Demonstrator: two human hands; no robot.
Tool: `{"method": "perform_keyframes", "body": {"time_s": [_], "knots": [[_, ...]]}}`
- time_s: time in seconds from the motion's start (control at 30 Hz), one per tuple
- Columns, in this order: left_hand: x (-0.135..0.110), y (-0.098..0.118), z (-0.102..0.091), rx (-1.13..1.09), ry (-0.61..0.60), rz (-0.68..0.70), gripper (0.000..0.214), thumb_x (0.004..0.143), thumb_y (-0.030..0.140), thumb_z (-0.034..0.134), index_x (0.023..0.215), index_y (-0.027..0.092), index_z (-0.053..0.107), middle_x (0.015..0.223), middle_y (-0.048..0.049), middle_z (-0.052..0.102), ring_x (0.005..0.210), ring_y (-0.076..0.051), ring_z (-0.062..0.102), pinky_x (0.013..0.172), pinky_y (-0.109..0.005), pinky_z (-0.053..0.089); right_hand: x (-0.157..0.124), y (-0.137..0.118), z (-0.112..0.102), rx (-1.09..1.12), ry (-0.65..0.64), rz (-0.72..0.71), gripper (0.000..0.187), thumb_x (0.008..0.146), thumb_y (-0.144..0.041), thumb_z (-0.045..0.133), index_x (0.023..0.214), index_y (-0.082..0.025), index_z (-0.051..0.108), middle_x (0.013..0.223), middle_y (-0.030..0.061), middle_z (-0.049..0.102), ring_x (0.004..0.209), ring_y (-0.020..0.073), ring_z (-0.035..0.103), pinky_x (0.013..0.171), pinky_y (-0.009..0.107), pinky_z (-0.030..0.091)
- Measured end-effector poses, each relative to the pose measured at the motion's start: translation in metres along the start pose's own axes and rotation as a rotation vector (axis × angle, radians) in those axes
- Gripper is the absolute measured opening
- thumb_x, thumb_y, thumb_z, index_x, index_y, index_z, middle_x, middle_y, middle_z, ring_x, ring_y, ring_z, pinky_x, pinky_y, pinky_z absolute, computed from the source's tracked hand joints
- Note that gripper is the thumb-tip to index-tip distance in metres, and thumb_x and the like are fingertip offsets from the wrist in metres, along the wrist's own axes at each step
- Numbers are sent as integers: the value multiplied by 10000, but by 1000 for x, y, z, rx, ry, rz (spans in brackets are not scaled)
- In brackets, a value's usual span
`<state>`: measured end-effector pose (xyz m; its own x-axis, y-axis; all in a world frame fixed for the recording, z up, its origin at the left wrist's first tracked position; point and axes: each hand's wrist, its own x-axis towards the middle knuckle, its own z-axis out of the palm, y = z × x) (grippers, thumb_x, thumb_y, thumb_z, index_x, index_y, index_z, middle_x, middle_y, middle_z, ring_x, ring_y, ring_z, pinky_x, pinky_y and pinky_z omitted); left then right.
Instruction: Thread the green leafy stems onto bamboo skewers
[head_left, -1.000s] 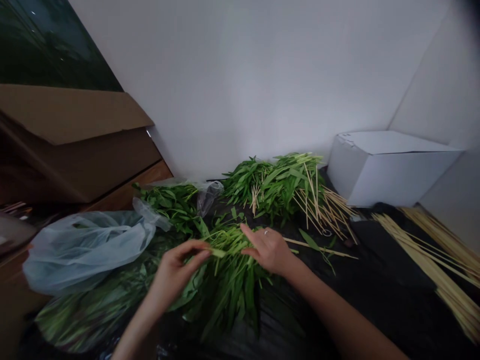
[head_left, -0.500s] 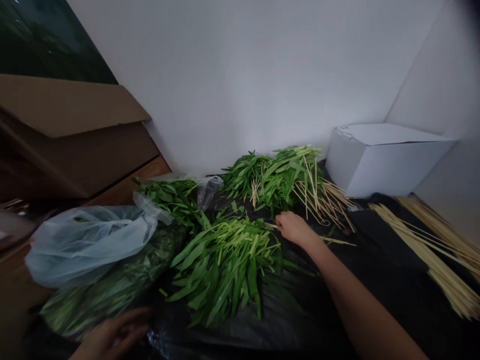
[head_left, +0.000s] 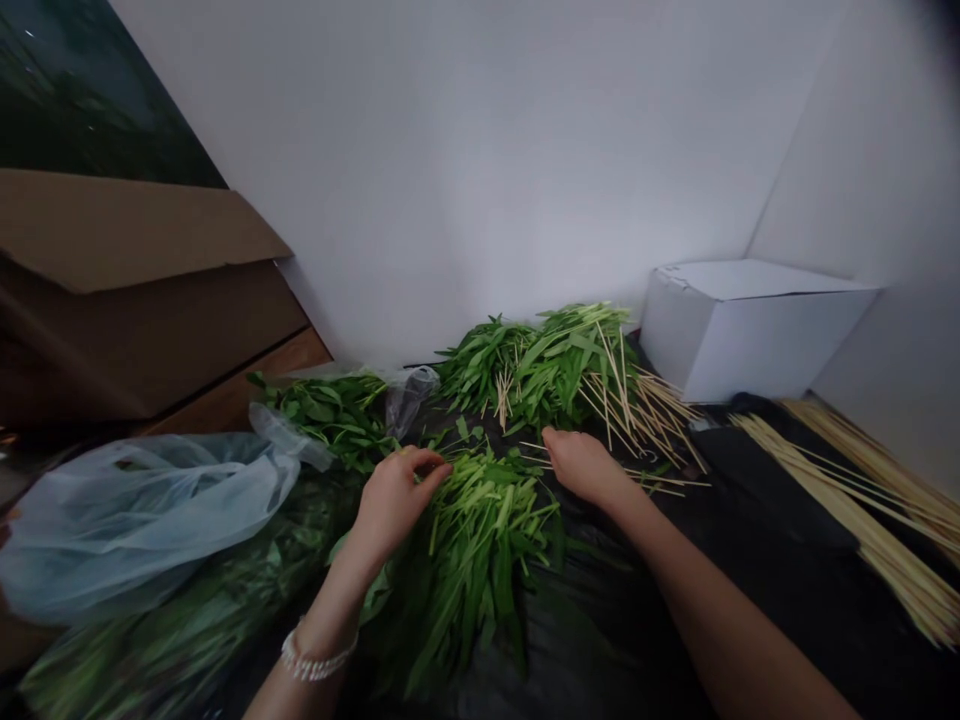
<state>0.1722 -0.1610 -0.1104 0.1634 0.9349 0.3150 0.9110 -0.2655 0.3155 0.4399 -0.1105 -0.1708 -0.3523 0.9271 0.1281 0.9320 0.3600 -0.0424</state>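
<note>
Returning left hand (head_left: 397,495): rising from near-left corner of black plastic (head_left: 577,640), grip unclear
Right hand (head_left: 585,467): pinching thin stick (head_left: 534,447)
Greens (head_left: 495,515): regaining both hands nearby

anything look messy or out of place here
Yes, mildly: the sticks by the far greens fan out at uneven angles, some crossing, unlike the mostly parallel bundle at right. Nothing looks plainly damaged.

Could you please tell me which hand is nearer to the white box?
Right: the right hand is in front of the white box and to its left; the left hand is farther left, at the nearer leafy greens.
</note>
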Motion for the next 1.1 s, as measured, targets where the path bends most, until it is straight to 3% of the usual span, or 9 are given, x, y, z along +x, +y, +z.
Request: {"method": "perform_keyframes", "body": {"time_s": [0.13, 0.27, 0.43, 0.53, 0.63, 0.8, 0.93, 1.03, 1.1], "knots": [[-9, 10, 10, 34, 27, 99, 255, 882, 397, 529, 838, 226, 714, 802, -44, 665, 808, -199, 622, 715, -279, 421, -2, -11, -2, -16, 136, -72, 213, 897, -83, 413, 1050, -173, 532, 951, 91, 664, 843, 199, 633, 690, 275, 395], [-15, 22, 21, 158, -89, 105, 168, 799, 400, 653, 791, 248, 723, 860, -51, 674, 842, -228, 616, 693, -280, 405, -5, -23, -2, -2, 263, -165, 213, 867, -72, 454, 1029, -181, 537, 938, 73, 642, 840, 195, 600, 640, 267, 368], [-7, 24, 25, 112, -183, 128, 95, 745, 320, 695, 716, 237, 729, 771, -61, 677, 804, -243, 604, 677, -288, 389, -8, -31, 0, 1, 343, -227, 235, 860, -81, 486, 1061, -177, 560, 913, 64, 624, 837, 188, 575, 634, 257, 356], [12, 20, 16, -128, -247, 108, 126, 750, 321, 677, 706, 216, 729, 723, -40, 676, 712, -201, 584, 647, -271, 384, -8, -31, 3, 15, 402, -221, 298, 883, -97, 472, 1166, -155, 545, 941, 75, 622, 871, 194, 563, 683, 266, 374], [35, 12, 10, -544, -324, 46, 216, 760, 393, 670, 744, 183, 717, 709, -16, 674, 656, -157, 557, 636, -245, 399, -6, -30, 6, 17, 453, -201, 328, 892, -91, 455, 1204, -140, 540, 938, 82, 620, 880, 199, 547, 725, 282, 380], [49, -1, 33, -1123, -220, -207, 317, 758, 462, 678, 806, 150, 655, 728, -26, 697, 564, -102, 521, 560, -203, 395, -1, -26, 10, 7, 481, -202, 334, 850, -69, 491, 1166, -134, 578, 926, 84, 624, 867, 204, 536, 745, 301, 377], [39, -6, 54, -1288, -180, -313, 325, 735, 454, 710, 843, 165, 607, 843, -55, 722, 679, -134, 619, 633, -231, 471, 1, -27, 16, 3, 542, -210, 337, 851, -58, 485, 1161, -140, 589, 895, 73, 624, 833, 193, 536, 733, 294, 375], [33, -8, 53, -1329, -100, -305, 311, 727, 446, 723, 808, 175, 591, 973, -64, 713, 809, -154, 645, 690, -245, 495, 0, -32, 21, -7, 604, -247, 359, 863, -53, 465, 1191, -144, 581, 876, 64, 621, 800, 179, 538, 698, 283, 376], [31, -8, 51, -1366, -73, -283, 308, 722, 431, 737, 811, 179, 583, 895, -46, 713, 764, -145, 638, 684, -243, 487, -1, -36, 23, -14, 645, -285, 368, 876, -56, 443, 1208, -145, 575, 854, 59, 619, 772, 170, 537, 672, 276, 374]]}}
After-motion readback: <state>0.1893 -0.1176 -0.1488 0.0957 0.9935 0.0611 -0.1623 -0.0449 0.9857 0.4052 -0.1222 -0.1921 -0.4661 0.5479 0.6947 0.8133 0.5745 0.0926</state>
